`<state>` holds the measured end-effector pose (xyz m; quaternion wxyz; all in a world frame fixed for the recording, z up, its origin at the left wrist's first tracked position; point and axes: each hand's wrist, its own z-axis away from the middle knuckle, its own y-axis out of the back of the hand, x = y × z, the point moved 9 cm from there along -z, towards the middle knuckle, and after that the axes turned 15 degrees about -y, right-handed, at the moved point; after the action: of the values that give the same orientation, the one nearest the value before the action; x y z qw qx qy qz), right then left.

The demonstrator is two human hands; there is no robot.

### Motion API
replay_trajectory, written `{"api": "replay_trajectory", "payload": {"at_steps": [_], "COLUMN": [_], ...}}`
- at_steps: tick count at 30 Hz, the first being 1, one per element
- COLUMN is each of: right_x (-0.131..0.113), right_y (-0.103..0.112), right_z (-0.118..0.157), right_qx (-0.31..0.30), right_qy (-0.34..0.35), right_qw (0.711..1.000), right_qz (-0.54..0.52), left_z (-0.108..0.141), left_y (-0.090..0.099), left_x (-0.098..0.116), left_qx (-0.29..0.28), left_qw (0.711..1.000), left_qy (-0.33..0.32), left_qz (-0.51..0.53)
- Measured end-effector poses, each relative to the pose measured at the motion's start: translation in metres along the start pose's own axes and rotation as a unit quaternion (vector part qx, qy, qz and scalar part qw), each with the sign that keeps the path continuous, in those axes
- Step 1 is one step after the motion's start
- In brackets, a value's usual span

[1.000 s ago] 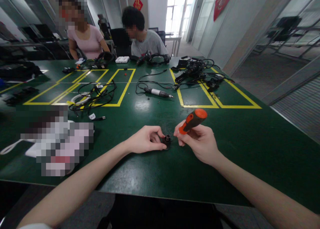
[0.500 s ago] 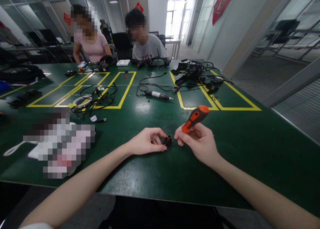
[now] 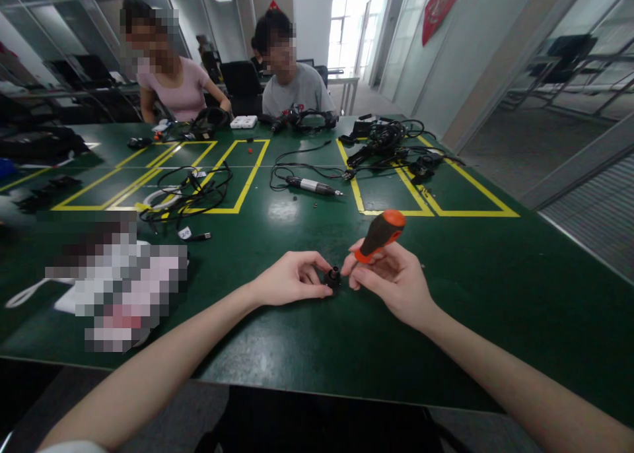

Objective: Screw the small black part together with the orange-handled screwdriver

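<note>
Glass panels back your green table, which spreads across the frame. One person in pink sits beyond it at upper left, another person in grey at upper middle. Black cables lie tangled at upper right. Your right hand, right of centre, has its grip closed about the lower end of an orange-and-black screwdriver handle. Since half a second ago, the handle's slot has rolled rightward and your thumb has shifted, so you appear to be turning it; no shaft shows. Smallest is the black part, near the frame's middle, still pinched in the grip of your left hand.
</note>
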<state>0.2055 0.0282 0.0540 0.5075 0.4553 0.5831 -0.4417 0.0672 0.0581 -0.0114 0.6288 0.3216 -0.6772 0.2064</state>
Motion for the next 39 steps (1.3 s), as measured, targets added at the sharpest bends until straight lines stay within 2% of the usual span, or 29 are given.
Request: {"api": "replay_trajectory", "payload": {"at_steps": [4,13,16,24,39], "right_x": [0.002,0.001,0.001,0.0,-0.001], "right_y": [0.006,0.009,0.009,-0.003,0.004], "right_z": [-0.002,-0.004,-0.004,-0.003,-0.004], "right_qx": [0.027,0.049,0.042,-0.025,0.013], "right_qy": [-0.008,-0.031,-0.032,-0.005,-0.003], "right_qw": [0.999,0.998,0.998,1.0,1.0], "right_qz": [0.027,0.006,0.017,-0.002,0.007], "left_z": [-0.001,-0.001,-0.001,0.0,0.0], "left_y": [0.0,-0.001,-0.001,0.0,0.0], "left_x": [0.0,0.001,0.003,0.001,0.001], "left_qx": [0.001,0.001,0.002,0.003,0.003], "left_qw": [1.0,1.0,1.0,1.0,1.0], "left_qy": [-0.005,-0.01,-0.016,0.002,-0.003], "left_qz": [0.007,0.005,0.007,-0.003,-0.001]}}
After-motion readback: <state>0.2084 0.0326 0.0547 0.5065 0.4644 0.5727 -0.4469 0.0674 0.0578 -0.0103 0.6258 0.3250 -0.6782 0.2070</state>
